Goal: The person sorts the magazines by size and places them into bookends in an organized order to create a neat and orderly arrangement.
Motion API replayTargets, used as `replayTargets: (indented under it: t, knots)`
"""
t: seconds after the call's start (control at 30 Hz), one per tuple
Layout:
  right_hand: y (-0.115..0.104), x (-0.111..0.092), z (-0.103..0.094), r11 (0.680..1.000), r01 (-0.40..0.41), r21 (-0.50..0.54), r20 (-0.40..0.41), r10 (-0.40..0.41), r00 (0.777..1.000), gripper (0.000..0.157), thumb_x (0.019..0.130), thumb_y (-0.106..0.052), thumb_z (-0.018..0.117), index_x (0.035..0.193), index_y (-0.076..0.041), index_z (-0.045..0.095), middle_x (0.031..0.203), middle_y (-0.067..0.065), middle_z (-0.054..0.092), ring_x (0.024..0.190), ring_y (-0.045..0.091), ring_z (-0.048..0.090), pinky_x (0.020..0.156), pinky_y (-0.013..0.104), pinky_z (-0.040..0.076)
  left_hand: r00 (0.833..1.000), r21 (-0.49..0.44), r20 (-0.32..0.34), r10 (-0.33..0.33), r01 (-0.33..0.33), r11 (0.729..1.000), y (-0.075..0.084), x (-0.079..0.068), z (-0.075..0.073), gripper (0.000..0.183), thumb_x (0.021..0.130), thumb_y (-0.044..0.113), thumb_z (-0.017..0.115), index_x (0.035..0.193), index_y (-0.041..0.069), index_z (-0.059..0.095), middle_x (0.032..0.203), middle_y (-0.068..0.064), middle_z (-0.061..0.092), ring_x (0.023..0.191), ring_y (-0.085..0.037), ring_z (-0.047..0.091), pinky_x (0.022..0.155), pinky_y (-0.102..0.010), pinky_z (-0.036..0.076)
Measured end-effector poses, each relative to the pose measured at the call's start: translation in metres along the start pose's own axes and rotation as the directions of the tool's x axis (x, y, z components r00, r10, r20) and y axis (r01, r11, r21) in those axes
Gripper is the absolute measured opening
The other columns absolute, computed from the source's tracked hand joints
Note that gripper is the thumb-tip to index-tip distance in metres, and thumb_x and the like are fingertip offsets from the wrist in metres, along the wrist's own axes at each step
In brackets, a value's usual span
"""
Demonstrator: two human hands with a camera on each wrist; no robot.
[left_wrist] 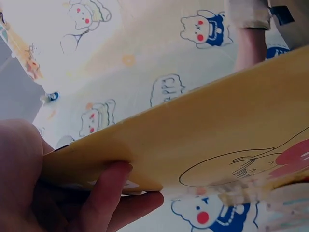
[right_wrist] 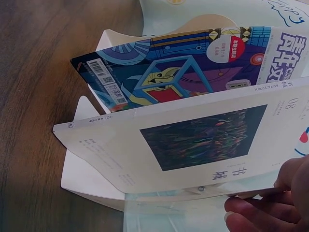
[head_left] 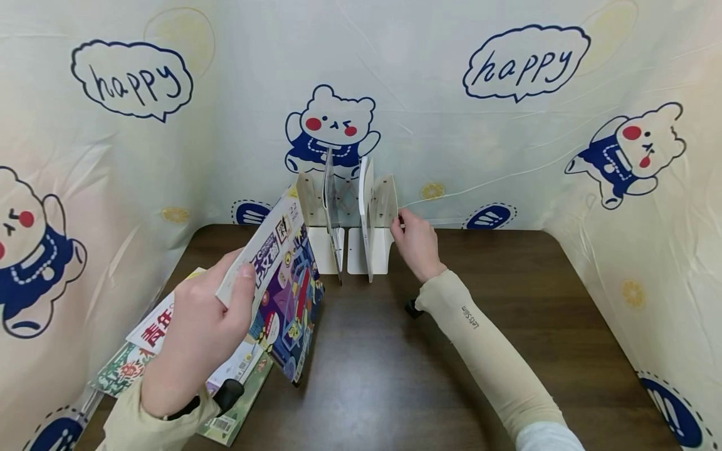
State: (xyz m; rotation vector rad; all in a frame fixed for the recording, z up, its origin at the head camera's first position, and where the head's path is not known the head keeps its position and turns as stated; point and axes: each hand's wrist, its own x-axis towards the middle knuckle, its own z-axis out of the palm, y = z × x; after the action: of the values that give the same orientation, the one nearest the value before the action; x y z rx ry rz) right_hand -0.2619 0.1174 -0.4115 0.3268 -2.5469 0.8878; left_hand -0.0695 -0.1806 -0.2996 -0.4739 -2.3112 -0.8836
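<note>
My left hand [head_left: 197, 326] grips a magazine [head_left: 290, 300] by its edge, the thumb on the colourful purple cover. In the left wrist view, fingers press its tan back side [left_wrist: 159, 145]. The magazine is tilted, just left of a white bookend rack [head_left: 385, 203] at the table's back. My right hand [head_left: 417, 244] pinches the edge of the rack's right end panel. Inside the rack stand a white book [right_wrist: 116, 145] with a dark picture on its cover and a purple-and-blue magazine [right_wrist: 188, 67], with a gap between them.
At the left of the brown wooden table [head_left: 451, 376] lies a loose pile of magazines, one with red lettering [head_left: 155, 329] and a green one [head_left: 242, 401] among them. A pale curtain [head_left: 417, 144] printed with bears hangs behind the table and along its sides.
</note>
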Motion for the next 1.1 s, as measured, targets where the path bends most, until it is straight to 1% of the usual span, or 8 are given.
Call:
replayTargets:
  t: [0.07,0.1,0.33,0.43,0.53,0.7,0.9,1.1]
  knots:
    - [0.001,0.000,0.000,1.000,-0.004,0.006,0.005,0.004,1.000,0.021,0.105,-0.012,0.054,0.110,0.000,0.071,0.096,0.015,0.077,0.067,0.028,0.068,0.063,0.045,0.056,1.000,-0.012,-0.002,0.011,-0.011,1.000,0.005,0.001,0.002,0.032,0.100,0.007,0.056,0.127,-0.005,0.068,0.109,-0.026,0.075,0.079,-0.043,0.076,0.056,-0.047,0.060]
    - [0.001,0.000,-0.001,1.000,-0.007,0.008,0.007,0.007,1.000,0.022,0.105,-0.013,0.054,0.111,0.000,0.071,0.097,0.015,0.077,0.068,0.028,0.069,0.063,0.045,0.056,1.000,-0.021,-0.004,0.017,-0.017,1.000,0.007,0.001,0.002,0.032,0.099,0.006,0.057,0.127,-0.005,0.068,0.109,-0.026,0.075,0.079,-0.043,0.076,0.056,-0.051,0.059]
    - [0.001,0.000,-0.001,1.000,-0.013,-0.002,0.004,0.013,1.000,0.022,0.105,-0.014,0.055,0.112,-0.001,0.071,0.100,0.015,0.077,0.068,0.028,0.069,0.063,0.045,0.056,0.997,-0.082,0.004,0.077,-0.077,0.994,0.025,0.002,0.004,0.032,0.099,0.005,0.058,0.128,-0.002,0.069,0.111,-0.019,0.077,0.083,-0.034,0.078,0.059,-0.045,0.060]
    - [0.001,0.001,-0.001,1.000,-0.015,0.001,0.006,0.015,1.000,0.022,0.105,-0.013,0.055,0.113,-0.001,0.071,0.100,0.016,0.077,0.069,0.028,0.069,0.063,0.044,0.056,0.997,-0.119,0.025,0.069,-0.065,0.991,0.029,0.005,0.008,0.034,0.098,0.004,0.059,0.130,-0.002,0.068,0.115,-0.019,0.076,0.087,-0.035,0.078,0.058,-0.045,0.061]
    - [0.001,0.001,0.000,1.000,-0.017,0.009,0.008,0.017,1.000,0.022,0.105,-0.013,0.055,0.113,-0.001,0.072,0.101,0.015,0.077,0.071,0.027,0.070,0.063,0.044,0.056,0.998,-0.128,0.042,0.054,-0.049,0.991,0.030,0.008,0.013,0.035,0.098,0.004,0.059,0.132,-0.002,0.067,0.118,-0.020,0.075,0.091,-0.037,0.077,0.060,-0.048,0.061]
    - [0.002,0.001,0.000,1.000,-0.014,0.019,0.006,0.013,1.000,0.020,0.105,-0.012,0.056,0.111,-0.001,0.072,0.100,0.015,0.077,0.071,0.027,0.071,0.062,0.043,0.057,0.998,-0.107,0.052,0.028,-0.023,0.994,0.027,0.017,0.025,0.033,0.101,0.009,0.058,0.131,-0.004,0.066,0.120,-0.021,0.074,0.096,-0.040,0.076,0.063,-0.050,0.061]
    - [0.002,0.000,0.001,1.000,-0.007,0.021,-0.005,0.007,1.000,0.021,0.105,-0.013,0.056,0.110,-0.001,0.072,0.097,0.015,0.077,0.070,0.027,0.070,0.061,0.043,0.056,0.999,-0.096,0.053,-0.009,0.014,0.995,0.018,0.029,0.044,0.032,0.104,0.012,0.056,0.127,-0.008,0.064,0.117,-0.026,0.073,0.094,-0.042,0.076,0.061,-0.050,0.061]
    - [0.002,0.001,-0.001,1.000,-0.008,0.024,-0.003,0.008,1.000,0.022,0.105,-0.013,0.055,0.109,0.000,0.072,0.096,0.015,0.077,0.071,0.028,0.071,0.063,0.043,0.057,1.000,-0.047,0.010,0.000,0.000,0.999,0.006,0.040,0.062,0.032,0.103,0.012,0.056,0.125,-0.011,0.063,0.117,-0.028,0.071,0.097,-0.044,0.075,0.065,-0.053,0.061]
